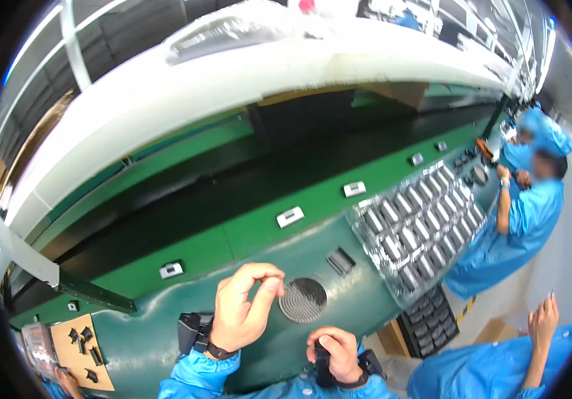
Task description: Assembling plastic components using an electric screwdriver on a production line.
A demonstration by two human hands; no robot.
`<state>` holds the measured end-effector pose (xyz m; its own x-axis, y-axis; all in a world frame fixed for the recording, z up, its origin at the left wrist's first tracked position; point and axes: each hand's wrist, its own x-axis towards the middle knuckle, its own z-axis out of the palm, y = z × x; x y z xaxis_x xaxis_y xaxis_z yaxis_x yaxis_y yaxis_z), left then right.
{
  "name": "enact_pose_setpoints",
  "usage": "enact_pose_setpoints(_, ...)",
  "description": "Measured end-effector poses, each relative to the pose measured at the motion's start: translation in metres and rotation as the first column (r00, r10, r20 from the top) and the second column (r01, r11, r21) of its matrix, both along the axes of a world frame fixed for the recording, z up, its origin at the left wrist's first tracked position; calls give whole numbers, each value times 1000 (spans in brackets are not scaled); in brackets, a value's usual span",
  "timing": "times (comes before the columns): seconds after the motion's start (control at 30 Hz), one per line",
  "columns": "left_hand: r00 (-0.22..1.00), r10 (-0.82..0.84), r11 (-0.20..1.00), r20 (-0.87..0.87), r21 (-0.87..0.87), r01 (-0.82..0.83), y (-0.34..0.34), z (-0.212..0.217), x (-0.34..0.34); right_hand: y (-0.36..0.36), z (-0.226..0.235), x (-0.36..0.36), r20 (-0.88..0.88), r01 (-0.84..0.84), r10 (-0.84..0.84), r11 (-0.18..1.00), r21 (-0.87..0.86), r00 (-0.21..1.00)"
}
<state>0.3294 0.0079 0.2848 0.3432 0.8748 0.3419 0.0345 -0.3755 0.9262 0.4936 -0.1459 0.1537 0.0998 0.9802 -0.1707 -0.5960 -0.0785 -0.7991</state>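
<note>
My left hand (pixel 242 307) is raised above the green bench, left of a round grey ribbed disc (pixel 303 300). Its thumb and forefinger curl together in a pinch; whatever lies between them, if anything, is too small to make out. Low and near my body, my right hand (pixel 339 351) is closed around a black plastic part (pixel 324 367), which points downward and is partly hidden by the fingers. A black rectangular housing (pixel 341 261) lies on the bench beyond the disc.
A clear plastic tray (pixel 359 229) with rows of black housings stands to the right; below it is a black tray (pixel 402 326). White sockets (pixel 290 217) line the green ledge. Small black parts lie on cardboard (pixel 66 359) at left. Co-workers in blue (pixel 532 219) are at right.
</note>
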Motion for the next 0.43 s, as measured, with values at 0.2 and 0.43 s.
enact_pose_setpoints(0.2, 931, 346, 530, -114, 843, -94, 82, 140, 33, -13, 43, 9, -105, 113, -124, 988, -107, 987)
enact_pose_setpoints(0.43, 944, 284, 403, -171, 914, 45, 162, 218, 120, -39, 50, 34, -25, 99, -101, 993, -57, 995)
